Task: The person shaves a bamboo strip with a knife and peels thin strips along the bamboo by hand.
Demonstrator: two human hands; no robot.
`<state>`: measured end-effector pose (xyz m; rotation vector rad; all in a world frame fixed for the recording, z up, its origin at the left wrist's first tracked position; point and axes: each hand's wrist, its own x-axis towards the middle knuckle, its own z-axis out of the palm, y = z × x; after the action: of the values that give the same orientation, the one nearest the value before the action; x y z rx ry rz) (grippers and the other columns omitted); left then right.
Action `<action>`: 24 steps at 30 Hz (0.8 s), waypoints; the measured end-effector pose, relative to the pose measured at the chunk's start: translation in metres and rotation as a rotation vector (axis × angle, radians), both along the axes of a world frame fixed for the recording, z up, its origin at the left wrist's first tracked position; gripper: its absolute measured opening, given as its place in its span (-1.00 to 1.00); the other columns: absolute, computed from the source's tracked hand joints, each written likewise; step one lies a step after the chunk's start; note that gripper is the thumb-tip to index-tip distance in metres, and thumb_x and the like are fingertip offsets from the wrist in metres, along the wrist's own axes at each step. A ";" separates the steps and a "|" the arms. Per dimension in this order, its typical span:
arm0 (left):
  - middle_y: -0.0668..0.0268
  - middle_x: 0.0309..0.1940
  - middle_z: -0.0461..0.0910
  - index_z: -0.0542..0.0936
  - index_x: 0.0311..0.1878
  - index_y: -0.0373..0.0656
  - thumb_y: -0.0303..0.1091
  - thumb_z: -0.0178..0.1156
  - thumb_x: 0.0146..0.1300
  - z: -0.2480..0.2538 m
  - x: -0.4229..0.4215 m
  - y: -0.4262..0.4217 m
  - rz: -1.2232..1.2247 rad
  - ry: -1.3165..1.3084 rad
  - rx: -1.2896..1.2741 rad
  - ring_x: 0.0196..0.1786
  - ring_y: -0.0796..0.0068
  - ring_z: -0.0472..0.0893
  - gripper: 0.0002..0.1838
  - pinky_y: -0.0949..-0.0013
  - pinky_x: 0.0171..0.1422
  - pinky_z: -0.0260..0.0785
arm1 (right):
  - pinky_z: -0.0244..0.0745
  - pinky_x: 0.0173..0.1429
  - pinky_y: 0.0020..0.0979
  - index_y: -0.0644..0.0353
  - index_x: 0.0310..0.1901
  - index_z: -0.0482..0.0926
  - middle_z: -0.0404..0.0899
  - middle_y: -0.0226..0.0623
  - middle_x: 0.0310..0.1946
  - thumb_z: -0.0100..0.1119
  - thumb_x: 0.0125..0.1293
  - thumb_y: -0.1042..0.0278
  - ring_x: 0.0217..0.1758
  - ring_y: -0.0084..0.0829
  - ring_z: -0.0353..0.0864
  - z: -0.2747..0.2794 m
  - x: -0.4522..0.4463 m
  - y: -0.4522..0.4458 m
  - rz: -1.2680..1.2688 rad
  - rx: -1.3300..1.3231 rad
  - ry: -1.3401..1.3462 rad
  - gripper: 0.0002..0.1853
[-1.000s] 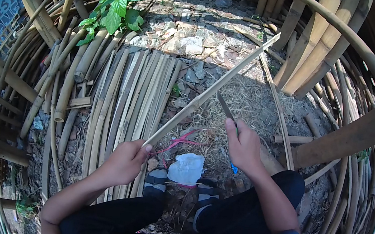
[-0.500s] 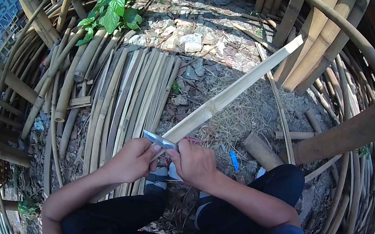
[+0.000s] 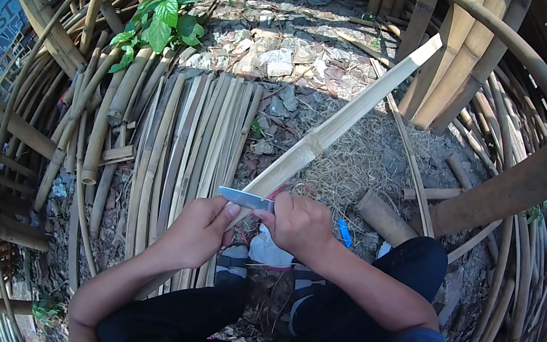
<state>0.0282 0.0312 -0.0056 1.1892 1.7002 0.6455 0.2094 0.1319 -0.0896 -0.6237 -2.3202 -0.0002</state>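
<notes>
A split bamboo strip (image 3: 319,144) slants away from me to the upper right, its pale inner face up. My left hand (image 3: 197,234) is closed around its near end, with the thumb against the knife's blade. The flat blade of the knife (image 3: 241,199) lies across the strip close to that end. My right hand (image 3: 302,227) is closed in a fist on the knife's handle, which the fingers mostly hide. Below the hands, a white plastic-looking item (image 3: 269,249) lies between my feet.
Several split bamboo strips (image 3: 198,132) lie side by side at left. Thick bamboo poles (image 3: 466,65) stand at upper right, and a bamboo offcut (image 3: 386,217) lies near my right knee. A small blue object (image 3: 344,233) rests on the ground. A leafy plant (image 3: 163,22) grows at upper left.
The knife and my right hand have shifted slightly right, and the blade has turned flatter across the strip. The strip's far end has risen a little in view.
</notes>
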 end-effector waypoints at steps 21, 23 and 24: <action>0.37 -0.67 0.49 0.54 -0.37 -0.28 -0.21 -0.06 0.62 0.012 -0.009 -0.006 0.073 0.022 0.034 -0.62 0.58 0.45 -0.57 0.36 -0.45 0.33 | 0.45 -0.58 -0.22 0.13 -0.45 0.42 0.45 -0.26 -0.69 0.04 0.51 -0.08 -0.65 -0.20 0.56 0.014 0.026 0.066 -0.266 0.143 -0.019 -0.53; 0.45 -0.61 0.44 0.54 -0.21 -0.23 -0.13 -0.08 0.64 0.012 -0.009 -0.005 0.070 -0.039 0.031 -0.67 0.77 0.31 -0.61 0.59 -0.60 0.15 | 0.43 -0.62 -0.27 0.11 -0.46 0.41 0.46 -0.30 -0.70 0.01 0.51 -0.14 -0.67 -0.25 0.56 0.012 0.024 0.065 -0.264 0.110 -0.003 -0.50; 0.45 -0.61 0.44 0.54 -0.21 -0.23 -0.13 -0.08 0.64 0.011 -0.009 -0.005 0.071 -0.041 0.033 -0.67 0.77 0.31 -0.61 0.59 -0.60 0.15 | 0.41 -0.65 -0.32 0.09 -0.48 0.39 0.47 -0.34 -0.71 -0.02 0.51 -0.19 -0.70 -0.31 0.56 0.012 0.023 0.065 -0.261 0.075 0.013 -0.47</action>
<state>0.0188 0.0264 0.0056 1.1350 1.7089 0.7385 0.2328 0.1967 -0.0780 -0.8799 -2.1996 -0.2023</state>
